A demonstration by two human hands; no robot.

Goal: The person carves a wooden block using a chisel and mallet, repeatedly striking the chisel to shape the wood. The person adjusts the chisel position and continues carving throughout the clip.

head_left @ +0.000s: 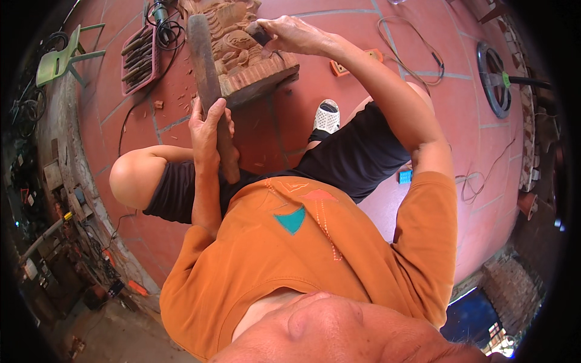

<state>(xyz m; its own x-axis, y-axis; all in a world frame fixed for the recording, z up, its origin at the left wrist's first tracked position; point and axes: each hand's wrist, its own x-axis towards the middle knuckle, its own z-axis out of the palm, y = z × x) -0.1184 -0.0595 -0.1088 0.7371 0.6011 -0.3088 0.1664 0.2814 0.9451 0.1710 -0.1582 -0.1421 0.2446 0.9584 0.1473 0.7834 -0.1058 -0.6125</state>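
Note:
My left hand (pixel 209 130) is wrapped round a long, flat wooden bat (pixel 204 60) that stands nearly upright in the view, its broad end reaching up beside the carving. A reddish-brown wooden carving (pixel 233 45) with deep relief sits on the floor in front of me, on a thick block base. Over its right side, my right hand (pixel 296 35) is closed on a short dark piece with a pale end, whose kind I cannot make out. Its tip is close to the carved surface; whether it touches is unclear.
Left of the carving lies a pink basket (pixel 125 75) of several chisels, with a corded power tool (pixel 160 13) at its upper right. A green plastic chair (pixel 54 65) stands far left. To the right are an orange power strip (pixel 341 68), a looped cable (pixel 417 37) and a dark ring-shaped base (pixel 486 78).

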